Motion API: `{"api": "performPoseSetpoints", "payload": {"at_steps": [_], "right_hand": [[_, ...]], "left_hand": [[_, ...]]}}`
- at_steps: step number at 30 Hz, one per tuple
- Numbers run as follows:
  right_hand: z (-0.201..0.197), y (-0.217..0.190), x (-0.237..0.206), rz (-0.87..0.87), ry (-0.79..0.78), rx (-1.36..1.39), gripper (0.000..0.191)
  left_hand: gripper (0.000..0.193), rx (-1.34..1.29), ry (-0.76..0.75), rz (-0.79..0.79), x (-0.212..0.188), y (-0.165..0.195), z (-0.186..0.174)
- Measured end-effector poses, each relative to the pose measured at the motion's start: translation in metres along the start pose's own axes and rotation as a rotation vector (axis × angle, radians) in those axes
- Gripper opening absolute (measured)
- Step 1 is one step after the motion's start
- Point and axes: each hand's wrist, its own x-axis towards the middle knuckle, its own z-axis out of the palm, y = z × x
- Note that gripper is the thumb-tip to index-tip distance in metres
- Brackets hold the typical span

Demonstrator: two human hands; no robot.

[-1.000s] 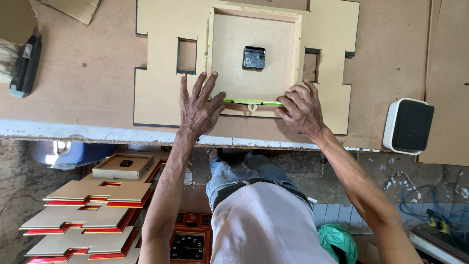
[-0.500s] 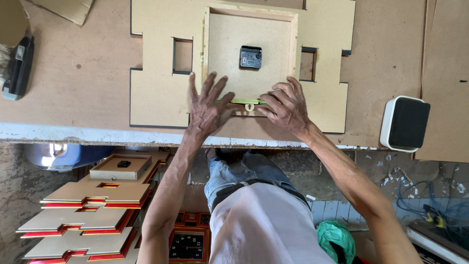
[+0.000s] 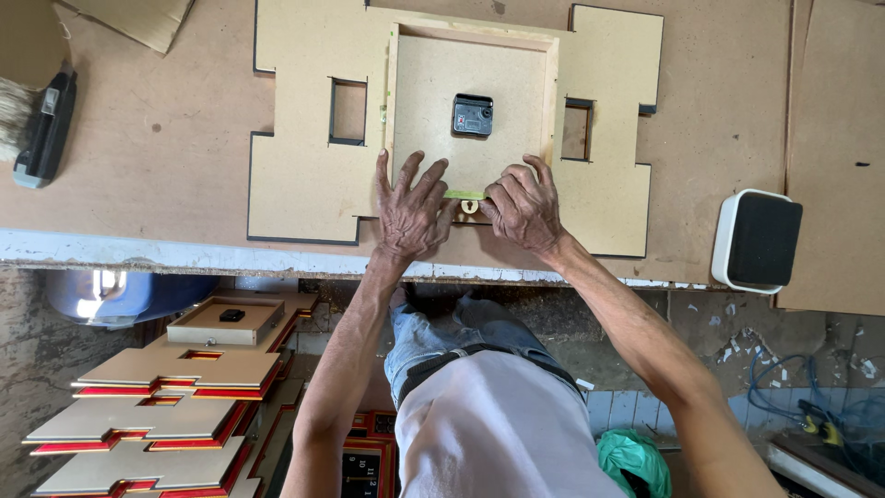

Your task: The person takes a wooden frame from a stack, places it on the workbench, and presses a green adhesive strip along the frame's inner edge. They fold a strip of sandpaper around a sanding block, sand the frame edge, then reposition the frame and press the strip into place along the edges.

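Both hands are pressing flat, left hand [image 3: 410, 207] splayed and right hand [image 3: 524, 205] curled over the green strip [image 3: 464, 195] at the square frame's [image 3: 472, 115] near edge, so uneven pressure could probably skew it.

Bright, even daylight, soft shadows under the hands [image 3: 461, 207], sharp focus, slight wide-angle edge stretch.

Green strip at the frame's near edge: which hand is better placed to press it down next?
Probably the right hand: its fingertips already sit on the green strip beside the small hanger. The left hand lies flat with fingers spread on the square frame's back panel, bracing rather than pinching.
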Motion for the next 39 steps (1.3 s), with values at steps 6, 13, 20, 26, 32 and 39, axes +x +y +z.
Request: {"api": "performPoseSetpoints", "payload": {"at_steps": [6, 13, 20, 26, 32, 39], "right_hand": [[-0.002, 0.001, 0.002, 0.006, 0.033, 0.026, 0.024], [-0.001, 0.002, 0.001, 0.071, 0.037, 0.144, 0.027], [0.001, 0.0, 0.004, 0.008, 0.032, 0.021, 0.032], [0.002, -0.001, 0.007, -0.027, 0.067, 0.013, 0.022], [0.007, -0.003, 0.009, -0.023, 0.065, -0.004, 0.018], [-0.008, 0.007, 0.016, -0.091, -0.01, 0.139, 0.011]], "left_hand": [[0.025, -0.036, 0.016, -0.007, 0.002, -0.001, -0.001], [0.028, 0.012, 0.018, -0.024, -0.003, 0.005, -0.002], [0.028, 0.058, -0.028, 0.007, -0.002, 0.004, 0.0], [0.033, 0.061, 0.003, -0.003, -0.004, 0.002, 0.003], [0.039, 0.068, -0.049, 0.008, 0.0, -0.002, 0.003], [0.03, 0.028, -0.076, 0.103, 0.014, -0.005, -0.007]]}}
